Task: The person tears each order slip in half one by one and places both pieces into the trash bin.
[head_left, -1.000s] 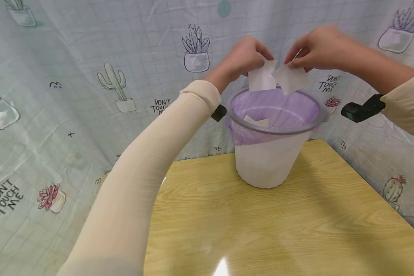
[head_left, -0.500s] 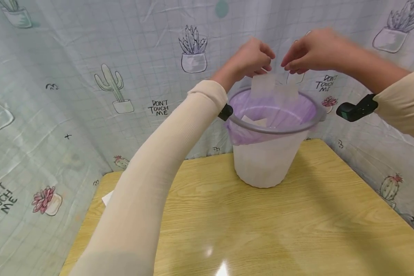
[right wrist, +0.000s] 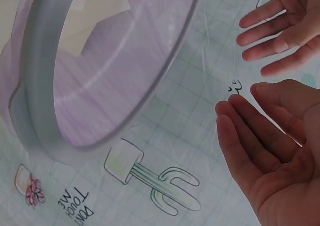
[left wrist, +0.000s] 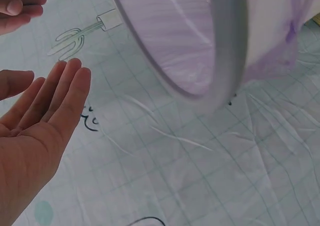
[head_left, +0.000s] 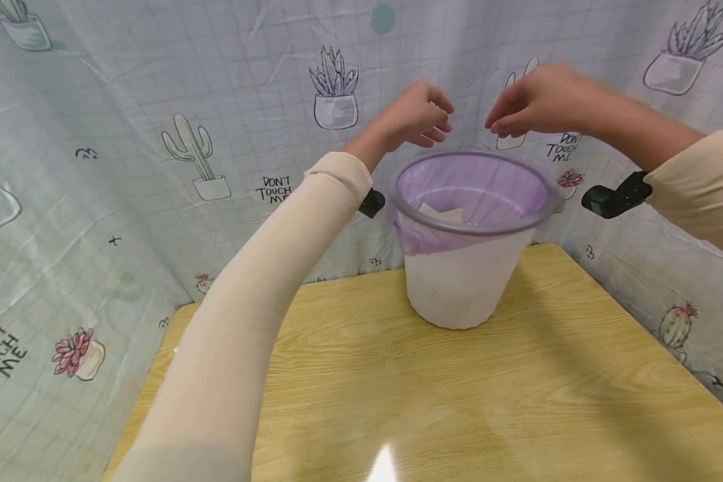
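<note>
A white trash bin [head_left: 464, 281] with a grey rim and a purple liner bag [head_left: 488, 191] stands at the back of the table. Pale paper pieces [head_left: 452, 214] lie inside it; the right wrist view shows a cream paper [right wrist: 95, 15] against the liner. Above the rim's left side my left hand [head_left: 418, 115] hovers, fingers relaxed and apart, with nothing in it. My right hand [head_left: 542, 100] is over the rim's right side, its fingers lightly bent and holding nothing. Both palms appear bare in the wrist views, and neither hand touches the bin.
The wooden table [head_left: 397, 388] stretches forward from the bin. A curtain printed with cacti [head_left: 247, 80] hangs close behind and at both sides. A small white corner of something [head_left: 177, 349] peeks out beside the left sleeve [head_left: 235, 314].
Both hands have let go of the two white paper pieces, which dropped into the bin. The left hand has drawn back leftward and its fingers have spread; the right has lowered slightly.
</note>
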`<state>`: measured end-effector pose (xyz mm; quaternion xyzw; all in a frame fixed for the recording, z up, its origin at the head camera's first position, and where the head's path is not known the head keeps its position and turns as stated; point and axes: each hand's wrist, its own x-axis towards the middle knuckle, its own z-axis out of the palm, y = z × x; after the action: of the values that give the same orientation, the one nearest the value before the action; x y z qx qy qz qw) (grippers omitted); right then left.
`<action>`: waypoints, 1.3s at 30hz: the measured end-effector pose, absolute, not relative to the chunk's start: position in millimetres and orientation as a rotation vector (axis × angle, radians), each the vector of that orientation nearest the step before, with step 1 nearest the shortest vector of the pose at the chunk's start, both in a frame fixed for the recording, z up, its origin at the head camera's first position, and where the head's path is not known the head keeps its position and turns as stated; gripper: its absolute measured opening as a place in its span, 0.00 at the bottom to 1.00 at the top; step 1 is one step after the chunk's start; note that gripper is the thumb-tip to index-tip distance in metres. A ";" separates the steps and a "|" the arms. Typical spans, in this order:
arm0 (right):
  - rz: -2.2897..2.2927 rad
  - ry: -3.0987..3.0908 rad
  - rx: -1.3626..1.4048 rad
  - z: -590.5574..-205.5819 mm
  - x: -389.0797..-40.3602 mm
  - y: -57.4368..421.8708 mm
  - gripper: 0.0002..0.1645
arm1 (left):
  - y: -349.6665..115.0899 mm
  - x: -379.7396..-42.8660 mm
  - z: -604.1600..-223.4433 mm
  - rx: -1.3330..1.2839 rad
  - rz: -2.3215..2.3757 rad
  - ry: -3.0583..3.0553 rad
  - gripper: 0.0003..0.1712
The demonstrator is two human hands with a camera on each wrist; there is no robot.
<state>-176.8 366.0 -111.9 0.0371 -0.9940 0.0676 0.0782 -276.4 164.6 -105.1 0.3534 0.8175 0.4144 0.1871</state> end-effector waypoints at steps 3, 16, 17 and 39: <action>0.202 -2.990 0.132 -111.6 -179.7 362.3 0.21 | 154.0 -281.3 -108.5 0.982 1.174 2.285 0.24; 0.553 -3.027 0.249 -130.5 -187.9 327.6 0.21 | 130.9 -299.2 -143.7 0.976 1.300 2.218 0.21; 0.588 -3.023 0.266 -133.0 -187.2 324.5 0.21 | 127.6 -299.6 -145.5 0.985 1.328 2.202 0.21; 0.707 -2.793 0.615 -168.0 -150.1 265.2 0.09 | 13.8 -271.0 -177.7 1.153 1.467 2.202 0.19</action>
<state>-150.1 265.2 -168.0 0.2078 -0.9435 0.2389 0.0976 -271.0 13.8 -177.7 0.3963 0.7567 0.5041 0.1272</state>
